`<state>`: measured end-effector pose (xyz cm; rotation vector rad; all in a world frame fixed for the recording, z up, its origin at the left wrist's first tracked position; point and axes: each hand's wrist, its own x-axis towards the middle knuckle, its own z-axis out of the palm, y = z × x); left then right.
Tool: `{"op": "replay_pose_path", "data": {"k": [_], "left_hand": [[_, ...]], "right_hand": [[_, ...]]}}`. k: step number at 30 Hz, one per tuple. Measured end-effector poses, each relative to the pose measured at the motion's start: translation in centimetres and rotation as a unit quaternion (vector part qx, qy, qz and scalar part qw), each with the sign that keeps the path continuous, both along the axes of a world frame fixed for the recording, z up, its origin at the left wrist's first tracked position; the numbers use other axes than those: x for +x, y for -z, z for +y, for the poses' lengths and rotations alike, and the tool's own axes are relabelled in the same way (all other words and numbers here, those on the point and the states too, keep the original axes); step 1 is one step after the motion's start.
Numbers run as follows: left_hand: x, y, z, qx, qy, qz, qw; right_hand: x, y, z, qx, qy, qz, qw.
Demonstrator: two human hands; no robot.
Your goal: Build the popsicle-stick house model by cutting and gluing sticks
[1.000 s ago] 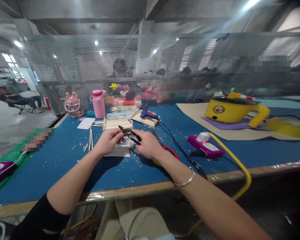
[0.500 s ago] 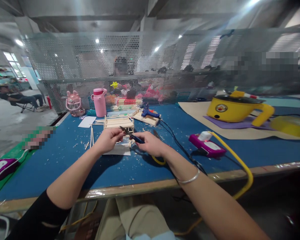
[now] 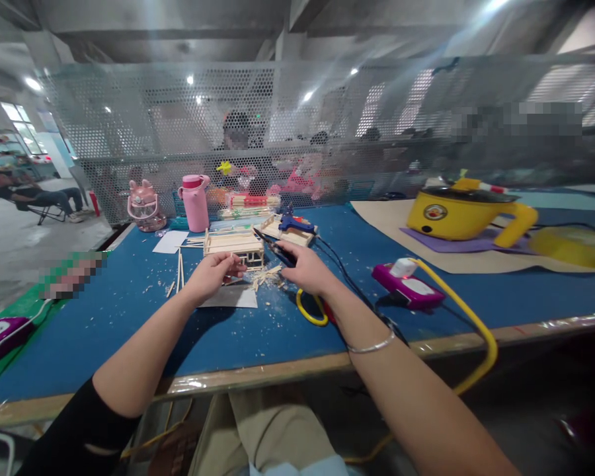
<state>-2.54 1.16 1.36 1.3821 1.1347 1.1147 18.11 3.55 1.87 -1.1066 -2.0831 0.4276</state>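
My right hand (image 3: 305,270) is closed around dark-handled pliers (image 3: 272,244), whose jaws point up and left. The fingertips of my left hand (image 3: 217,274) are pinched together; whatever lies between them is too small to make out. Just behind the left hand stands a small wooden stick model (image 3: 232,242) with a slatted top and a little railing. Short cut stick pieces (image 3: 266,277) lie in a pile between my hands. Under the left hand rests a pale sheet (image 3: 229,297). Scissors with yellow handles (image 3: 311,309) lie beside my right wrist, partly hidden.
A blue glue gun (image 3: 293,223) rests on a wooden piece behind my right hand. At back left stand a pink bottle (image 3: 195,206) and a clear pink cup (image 3: 146,208). To the right are a purple power strip (image 3: 407,288) with cords and a yellow pot (image 3: 456,215).
My right hand has moved right and slightly up with the pliers, away from my left hand. The pliers' jaws have left the left fingertips, uncovering the stick pieces and the scissors' handles.
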Motion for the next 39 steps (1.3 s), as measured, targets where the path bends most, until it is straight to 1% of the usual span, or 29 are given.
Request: {"op": "replay_pose_path", "data": {"k": [3, 5, 7, 9, 13, 15, 20, 26, 31, 35, 37, 39], "left_hand": [[-0.6, 0.8, 0.7, 0.054, -0.092, 0.109, 0.988], [-1.1, 1.5, 1.3, 0.089, -0.152, 0.148, 0.973], [-1.5, 2.1, 1.7, 0.112, -0.189, 0.175, 0.96], [-1.7, 2.5, 2.0, 0.128, -0.205, 0.209, 0.948], [-1.5, 2.9, 2.3, 0.165, -0.212, 0.291, 0.918], [-1.2, 3.1, 2.5, 0.17, -0.207, 0.332, 0.904], [-0.7, 3.5, 3.2, 0.122, -0.22, 0.403, 0.88], [-0.6, 3.5, 3.2, 0.119, -0.229, 0.444, 0.858], [-0.4, 3.3, 3.2, 0.106, -0.223, 0.451, 0.858], [-0.4, 3.1, 3.1, 0.107, -0.221, 0.447, 0.86], [-0.4, 3.1, 3.2, 0.106, -0.219, 0.444, 0.862], [-0.4, 3.1, 3.2, 0.106, -0.22, 0.441, 0.864]], "right_hand": [[0.3, 0.2, 0.4, 0.009, 0.052, -0.019, 0.998], [0.4, 0.3, 0.5, 0.004, 0.071, -0.019, 0.997], [0.4, 0.2, 0.5, -0.003, 0.071, -0.012, 0.997], [0.3, 0.1, 0.3, 0.001, 0.058, 0.0, 0.998], [0.2, -0.3, 0.0, 0.015, 0.035, 0.031, 0.999], [0.1, -0.4, -0.1, 0.016, 0.03, 0.04, 0.999], [0.0, -0.3, -0.2, 0.004, 0.025, 0.051, 0.998], [-0.2, -0.2, -0.3, 0.011, 0.01, 0.055, 0.998], [-0.4, -0.3, -0.5, 0.011, 0.016, 0.047, 0.999], [-0.2, -0.1, -0.3, 0.018, 0.026, 0.017, 0.999], [0.0, -0.1, -0.1, 0.016, 0.027, -0.017, 0.999], [0.2, 0.0, -0.1, 0.013, 0.039, -0.088, 0.995]]}}
